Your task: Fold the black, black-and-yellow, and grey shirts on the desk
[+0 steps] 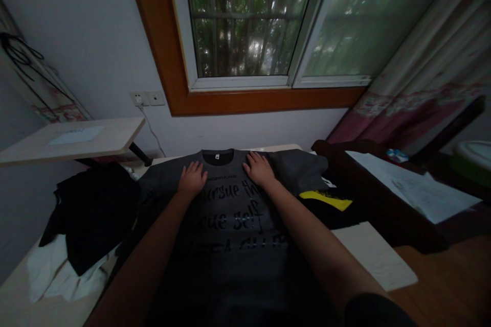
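Observation:
A dark grey T-shirt (pixel 226 204) with black lettering lies spread out, its neckline at the far side. My left hand (pixel 192 179) rests flat on it just left of the collar, fingers stretched away from me. To the right of the collar, my right hand (pixel 260 167) lies flat on the shoulder area with its fingers apart. Neither hand grips the fabric. The lower part of the shirt fades into shadow between my forearms.
Black clothing (pixel 95 209) is heaped over white cloth (pixel 65 276) at left, below a raised shelf (pixel 111 133). Black-and-yellow fabric (pixel 330 200) lies right of the shirt. A dark wooden piece of furniture (pixel 383 204) holding papers (pixel 414 184) stands further right. The window (pixel 253 36) is ahead.

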Demonstrator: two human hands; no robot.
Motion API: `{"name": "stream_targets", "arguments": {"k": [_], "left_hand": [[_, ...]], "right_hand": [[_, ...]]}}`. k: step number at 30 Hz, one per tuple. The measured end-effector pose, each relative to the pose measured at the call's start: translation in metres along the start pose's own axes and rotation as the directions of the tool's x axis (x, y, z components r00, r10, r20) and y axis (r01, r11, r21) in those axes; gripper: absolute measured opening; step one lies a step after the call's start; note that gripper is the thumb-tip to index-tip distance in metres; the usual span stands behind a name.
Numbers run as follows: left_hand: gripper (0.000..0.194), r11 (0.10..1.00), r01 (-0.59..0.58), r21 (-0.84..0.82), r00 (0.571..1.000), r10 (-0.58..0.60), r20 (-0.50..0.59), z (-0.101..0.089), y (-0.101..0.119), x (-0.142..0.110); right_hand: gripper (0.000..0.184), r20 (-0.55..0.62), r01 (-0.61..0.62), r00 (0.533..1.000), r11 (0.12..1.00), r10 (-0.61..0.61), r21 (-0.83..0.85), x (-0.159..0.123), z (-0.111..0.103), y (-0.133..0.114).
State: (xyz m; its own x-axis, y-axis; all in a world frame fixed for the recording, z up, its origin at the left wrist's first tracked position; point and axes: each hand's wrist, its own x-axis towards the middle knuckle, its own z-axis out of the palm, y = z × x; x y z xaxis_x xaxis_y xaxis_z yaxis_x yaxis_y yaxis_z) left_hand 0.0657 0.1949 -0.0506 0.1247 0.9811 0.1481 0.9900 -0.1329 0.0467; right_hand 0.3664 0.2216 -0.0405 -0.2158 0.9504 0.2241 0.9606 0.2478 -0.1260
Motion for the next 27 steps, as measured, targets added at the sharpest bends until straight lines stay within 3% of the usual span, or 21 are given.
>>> {"name": "stream_targets", "arguments": {"k": [3,7,19,27], "left_hand": [[0.067,1.0,-0.005,-0.009,1.0,0.005,0.001,0.005,0.011,0.004],[0.069,1.0,0.005,-0.01,1.0,-0.005,-0.008,0.007,0.001,0.003],[0.068,0.99,0.143,0.018,0.99,-0.143,0.02,0.0,-0.052,-0.021],[0.066,0.983,0.171,0.073,0.985,-0.17,-0.018,0.003,-0.072,-0.042]], "right_hand": [[0.062,0.016,0.095,0.995,0.994,-0.096,0.044,0.0,0.003,-0.027],[0.065,0.054,0.116,0.991,0.99,-0.121,0.08,-0.002,0.011,-0.043],[0.062,0.058,-0.049,0.997,0.998,0.046,0.047,-0.017,0.007,0.026],[0.062,0.044,-0.077,0.996,0.997,0.076,0.03,-0.019,0.009,0.036]]}}
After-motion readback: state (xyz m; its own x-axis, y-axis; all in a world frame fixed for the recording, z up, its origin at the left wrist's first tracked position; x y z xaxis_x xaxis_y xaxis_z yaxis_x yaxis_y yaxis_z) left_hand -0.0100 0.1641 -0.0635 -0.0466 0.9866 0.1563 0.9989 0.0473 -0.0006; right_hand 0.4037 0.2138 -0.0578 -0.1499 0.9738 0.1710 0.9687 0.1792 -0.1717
